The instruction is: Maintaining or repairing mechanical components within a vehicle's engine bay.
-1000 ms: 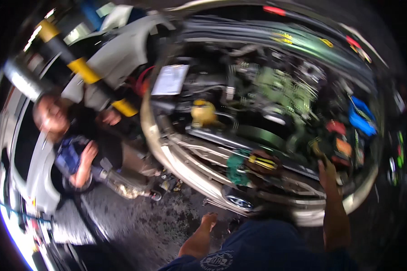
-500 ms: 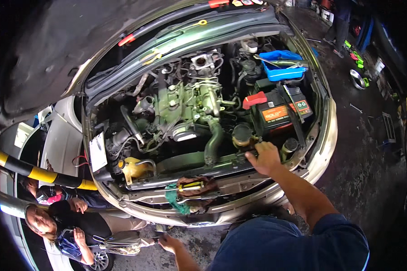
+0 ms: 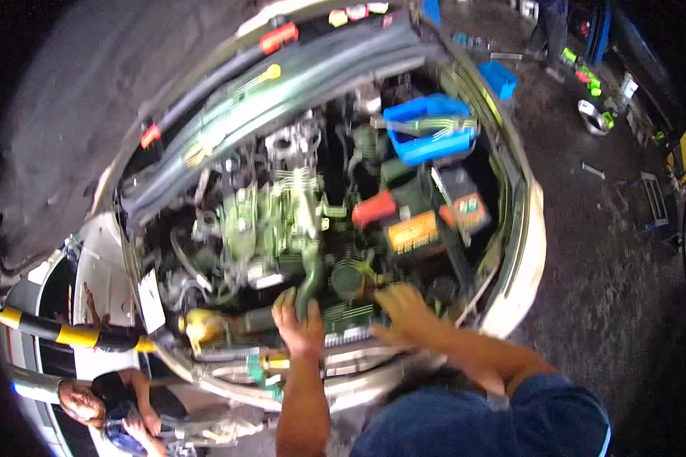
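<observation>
Fingers [image 3: 283, 303] of left hand [image 3: 300, 326] at lower end of dark hose [image 3: 312, 266], by front edge of engine bay [image 3: 515, 199]; right hand [image 3: 410, 316] beside round-topped canister [image 3: 348, 279]; blurred, cannot tell if either grips. Hood [image 3: 68, 114] raised, hose in place; blue tray [image 3: 434, 151], rear right corner, uncleared. Seems mid-job.

Looks dim overall, with dark, mottled floor [image 3: 572, 251] spread across the right. Has a blue bin [image 3: 498, 80] at the far right, then a round metal piece [image 3: 594, 129] beside bright green items [image 3: 588, 80]. Shows a flat metal frame [image 3: 653, 200] nearer on that side. On the left, includes a yellow-and-black striped pole [image 3: 76, 335] before a pale car [image 3: 103, 266], near a grey post [image 3: 36, 385] with white glare.
</observation>
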